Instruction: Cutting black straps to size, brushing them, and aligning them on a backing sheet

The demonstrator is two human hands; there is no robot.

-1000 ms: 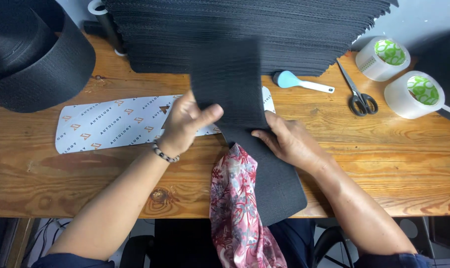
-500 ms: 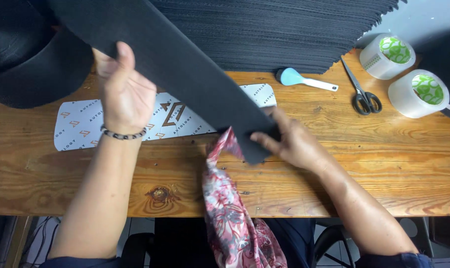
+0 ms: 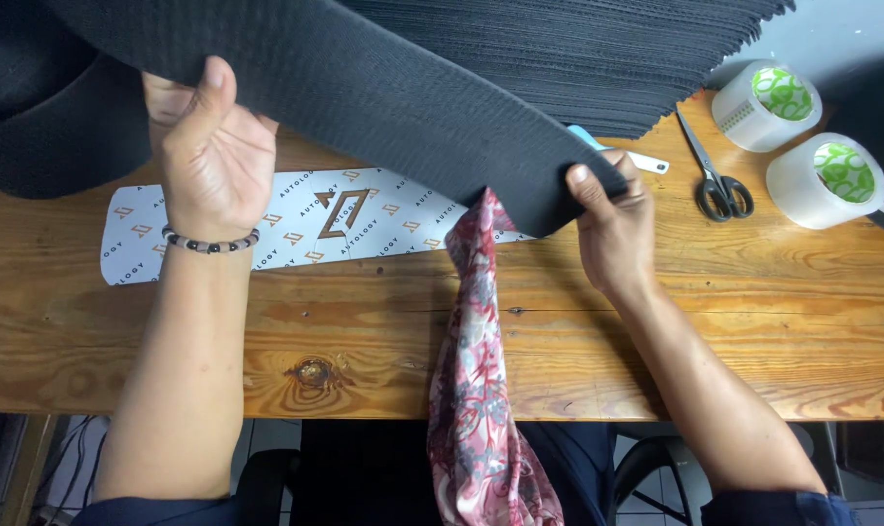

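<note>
1. The left hand (image 3: 213, 161) was clenched on the upper end of a long black foam strip (image 3: 364, 97), thumb over its face; the right hand (image 3: 612, 219) pinched the lower corner, so the strip hung slanted above the tabletop (image 3: 656, 331), clear of the wood.
2. Below the span lay a white printed card panel (image 3: 296, 219) — between the two hands — and a red floral cloth (image 3: 476, 370) draped off the near edge beside the right hand.
3. Doing this well likely meant keeping both grips firm and the strip taut, so it would not sag or twist.
4. Scissors (image 3: 714, 175) and two tape rolls (image 3: 797, 136) sat beyond the right hand — best kept untouched.
</note>
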